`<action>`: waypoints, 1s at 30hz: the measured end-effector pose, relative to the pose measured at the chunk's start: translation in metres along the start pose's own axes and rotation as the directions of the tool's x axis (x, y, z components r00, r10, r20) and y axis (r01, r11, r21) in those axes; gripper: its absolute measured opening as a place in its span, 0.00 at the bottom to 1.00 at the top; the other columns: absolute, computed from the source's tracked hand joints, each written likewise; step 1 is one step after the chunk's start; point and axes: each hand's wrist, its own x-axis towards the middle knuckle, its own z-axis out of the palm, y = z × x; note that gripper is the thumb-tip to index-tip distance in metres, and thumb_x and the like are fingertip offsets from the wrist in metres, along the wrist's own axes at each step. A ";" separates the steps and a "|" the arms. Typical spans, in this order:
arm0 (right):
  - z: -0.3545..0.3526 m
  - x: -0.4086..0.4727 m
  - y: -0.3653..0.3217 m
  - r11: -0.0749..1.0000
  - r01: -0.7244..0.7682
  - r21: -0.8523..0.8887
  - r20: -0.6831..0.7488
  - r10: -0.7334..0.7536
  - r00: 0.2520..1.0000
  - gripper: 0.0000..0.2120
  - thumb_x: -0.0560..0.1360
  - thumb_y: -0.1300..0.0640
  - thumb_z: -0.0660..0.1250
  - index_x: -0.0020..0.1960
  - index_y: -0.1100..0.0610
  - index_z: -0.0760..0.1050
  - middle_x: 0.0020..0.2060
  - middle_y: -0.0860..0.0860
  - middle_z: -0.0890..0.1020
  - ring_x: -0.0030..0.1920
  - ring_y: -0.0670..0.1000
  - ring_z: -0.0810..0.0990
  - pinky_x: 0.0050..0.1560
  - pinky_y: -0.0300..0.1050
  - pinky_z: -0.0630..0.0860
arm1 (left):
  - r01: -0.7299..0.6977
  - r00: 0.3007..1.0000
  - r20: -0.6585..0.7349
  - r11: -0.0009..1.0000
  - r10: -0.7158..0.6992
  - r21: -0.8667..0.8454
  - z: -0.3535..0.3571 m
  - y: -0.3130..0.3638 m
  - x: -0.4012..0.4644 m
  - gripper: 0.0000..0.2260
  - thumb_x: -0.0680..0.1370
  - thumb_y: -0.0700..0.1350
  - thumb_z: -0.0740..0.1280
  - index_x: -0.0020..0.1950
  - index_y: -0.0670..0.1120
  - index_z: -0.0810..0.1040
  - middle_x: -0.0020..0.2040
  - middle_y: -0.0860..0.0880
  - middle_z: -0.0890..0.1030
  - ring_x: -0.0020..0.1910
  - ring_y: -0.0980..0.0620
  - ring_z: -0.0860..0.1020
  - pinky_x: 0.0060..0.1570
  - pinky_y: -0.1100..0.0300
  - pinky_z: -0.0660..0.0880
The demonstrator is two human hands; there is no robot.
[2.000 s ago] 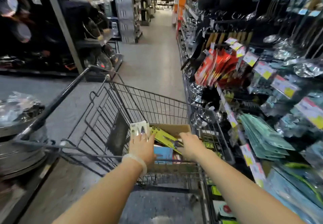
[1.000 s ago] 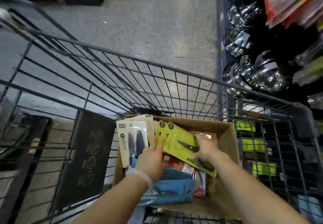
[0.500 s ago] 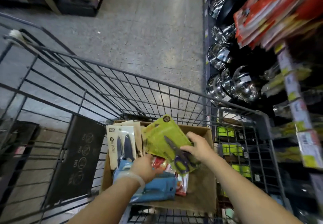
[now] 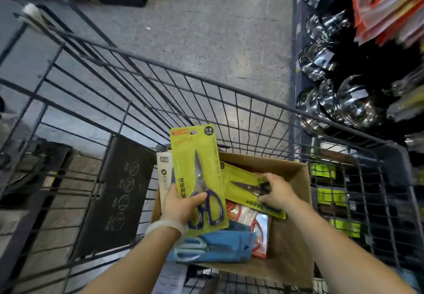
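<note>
Head view: left hand (image 4: 181,204) grips upright green scissors pack (image 4: 195,156) marked 抗菌; right hand (image 4: 275,192) pinches second green pack (image 4: 238,183).

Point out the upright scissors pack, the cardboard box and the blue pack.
upright scissors pack (image 4: 199,172), head view, card middle at the blades.
cardboard box (image 4: 281,245), head view, bare inner floor.
blue pack (image 4: 220,245), head view, front face.

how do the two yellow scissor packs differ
The left hand holds the upright pack raised over the cardboard box; the right hand holds the slanted pack low inside it. The upright pack shows purple handles; the slanted pack's handles are mostly under that hand. Both are yellow-green scissor cards.
</note>
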 end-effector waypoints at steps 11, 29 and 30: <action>0.020 0.014 -0.001 0.990 0.018 -0.142 0.129 0.001 0.992 0.50 0.62 0.46 0.78 0.75 0.54 0.53 0.73 0.57 0.58 0.74 0.59 0.57 0.74 0.49 0.57 | 0.030 0.998 0.056 0.994 -0.036 0.106 -0.003 -0.001 0.026 0.25 0.60 0.45 0.79 0.54 0.45 0.75 0.49 0.44 0.83 0.50 0.43 0.82 0.55 0.42 0.77; -0.041 -0.169 0.025 0.490 0.146 0.859 -0.306 0.265 0.915 0.18 0.69 0.60 0.74 0.55 0.50 0.74 0.54 0.52 0.82 0.56 0.53 0.80 0.63 0.56 0.74 | -0.115 0.945 0.315 0.990 0.085 0.078 0.033 0.040 -0.078 0.23 0.66 0.37 0.78 0.57 0.36 0.75 0.49 0.39 0.82 0.47 0.41 0.81 0.55 0.43 0.77; -0.040 -0.182 0.028 0.478 0.145 0.866 -0.311 0.288 0.906 0.19 0.69 0.58 0.74 0.58 0.52 0.74 0.56 0.51 0.81 0.57 0.54 0.79 0.64 0.57 0.73 | -0.149 0.927 0.361 0.982 0.100 0.112 0.039 0.036 -0.087 0.25 0.64 0.40 0.80 0.56 0.38 0.73 0.51 0.40 0.82 0.49 0.41 0.81 0.56 0.44 0.77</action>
